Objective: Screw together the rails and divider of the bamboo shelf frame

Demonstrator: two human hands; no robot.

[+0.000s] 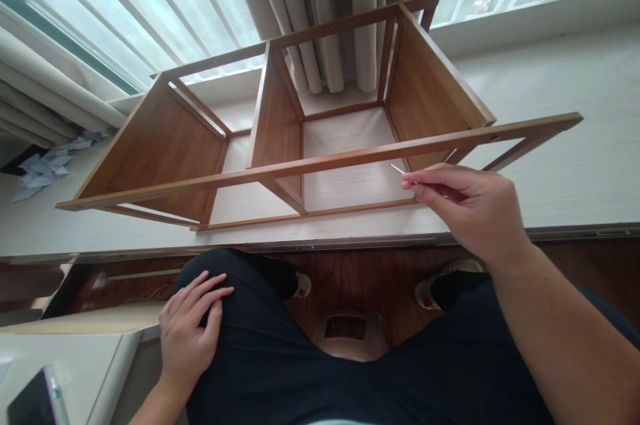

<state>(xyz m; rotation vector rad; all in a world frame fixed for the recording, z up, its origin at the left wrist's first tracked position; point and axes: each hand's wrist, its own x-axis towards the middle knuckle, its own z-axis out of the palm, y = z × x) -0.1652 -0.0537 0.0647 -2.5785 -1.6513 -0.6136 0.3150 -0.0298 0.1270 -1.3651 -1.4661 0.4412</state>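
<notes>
Head view: sitting low before a white platform [575, 145] under the window, knees in dark trousers [350, 372] filling the lower frame. Right hand [470, 212] reaching out over the platform's near edge, fingertips pinching a thin metal key [397, 168], apparently an Allen key, its short end poking out to the left just below the front rail of the wooden shelf frame [300, 138]. Key tip hovering close under that rail, right of the middle divider; whether touching the wood, cannot tell. Shelf frame lying on its side along the platform, open face upward, two board panels standing inside, its long rail stretching from the left part toward the right edge. Left hand [193, 325] resting open and flat, fingers spread loosely, on the left thigh, gripping nothing. Crumpled bluish paper [47, 168] lying at the platform's far left end beside the curtains [320, 18]. Dark phone [35, 402] showing at the bottom left corner.
</notes>
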